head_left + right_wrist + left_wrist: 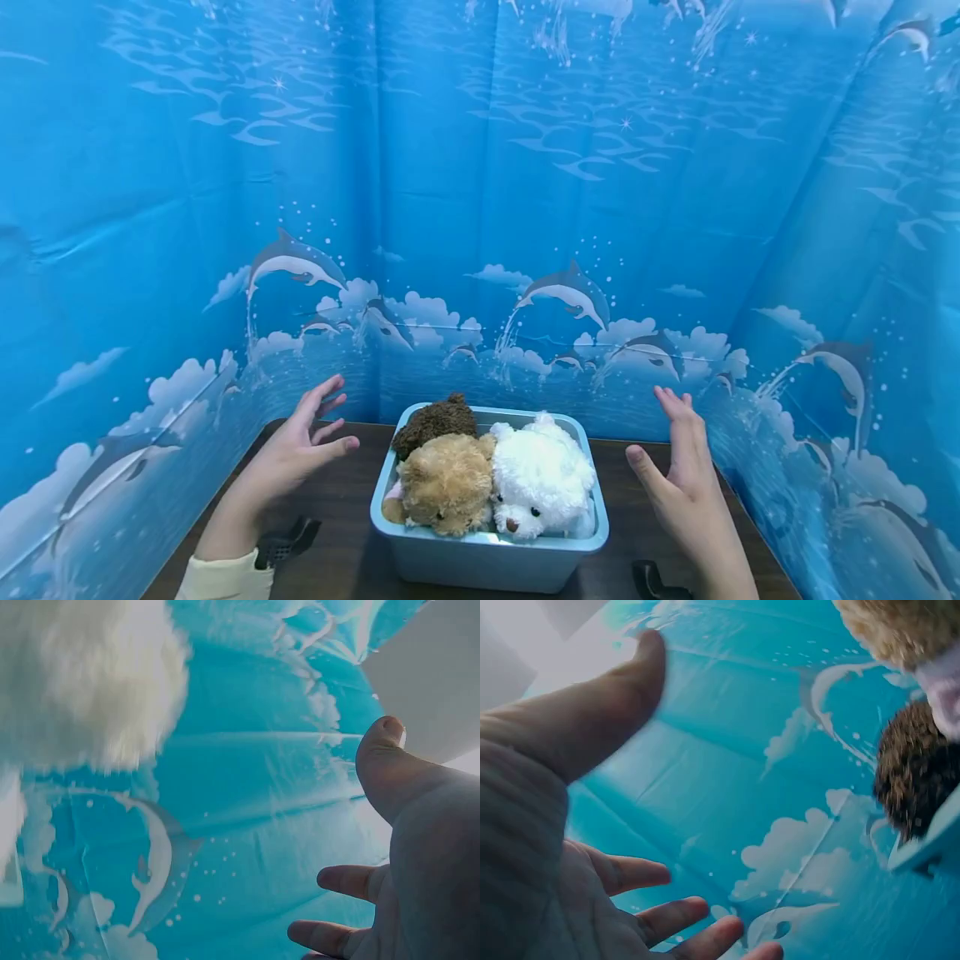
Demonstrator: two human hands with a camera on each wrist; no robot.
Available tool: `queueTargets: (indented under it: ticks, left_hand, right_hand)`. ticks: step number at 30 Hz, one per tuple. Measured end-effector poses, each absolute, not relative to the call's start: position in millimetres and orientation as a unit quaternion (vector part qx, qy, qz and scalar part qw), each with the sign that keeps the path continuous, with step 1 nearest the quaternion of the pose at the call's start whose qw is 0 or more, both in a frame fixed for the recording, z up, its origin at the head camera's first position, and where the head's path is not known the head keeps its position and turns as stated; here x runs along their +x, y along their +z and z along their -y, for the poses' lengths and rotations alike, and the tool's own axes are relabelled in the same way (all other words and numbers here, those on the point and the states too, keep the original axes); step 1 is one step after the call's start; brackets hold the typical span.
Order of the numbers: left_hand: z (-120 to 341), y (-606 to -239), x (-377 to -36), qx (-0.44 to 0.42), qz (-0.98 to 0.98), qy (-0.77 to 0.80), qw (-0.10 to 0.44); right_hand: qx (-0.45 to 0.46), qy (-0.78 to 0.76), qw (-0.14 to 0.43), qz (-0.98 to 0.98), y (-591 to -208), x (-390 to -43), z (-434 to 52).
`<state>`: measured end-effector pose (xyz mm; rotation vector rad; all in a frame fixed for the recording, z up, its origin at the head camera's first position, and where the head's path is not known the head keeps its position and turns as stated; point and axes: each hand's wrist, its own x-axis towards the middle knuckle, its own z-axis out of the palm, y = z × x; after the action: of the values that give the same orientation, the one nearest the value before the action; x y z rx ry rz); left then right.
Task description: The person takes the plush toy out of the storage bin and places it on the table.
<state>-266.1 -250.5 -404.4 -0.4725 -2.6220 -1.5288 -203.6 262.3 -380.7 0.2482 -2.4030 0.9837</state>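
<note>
L hand [303, 446] wide, fingers spread, palm facing bin, holds nothing; hovers over worktop [345, 533] nr left edge, apart from bin.

Light-blue bin [487, 554] at worktop centre, nr front edge. 3 plush toys packed tight, so they sit wedged above rim: tan bear [446, 483] front-left, dark brown toy [435, 421] behind, fluffy white bear [542, 477] right.

R hand [686, 483] wide, empty, palm inward, right of bin — hands flank bin w/o touching.
</note>
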Motion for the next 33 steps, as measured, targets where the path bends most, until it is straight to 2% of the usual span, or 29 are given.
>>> queueTargets:
  ticks: [7, 15, 25, 33]
  left_hand:
    - [240, -419, -279, -0.16, 0.835, -0.527, 0.012]
    - [237, -437, -292, -0.166, 0.826, -0.539, -0.003]
    - [221, -475, -315, -0.146, 0.819, -0.549, -0.082]
    - [217, -484, -323, -0.144, 0.827, -0.536, -0.09]
  right_hand:
    - [0.089, 0.381, 0.24, 0.888, -389, -197, -243]
    - [0.196, 0.379, 0.192, 0.884, -402, -203, -232]
    - [0.232, 0.368, 0.041, 0.9, -415, -207, -216]
    - [0.227, 0.354, 0.022, 0.907, -414, -211, -214]
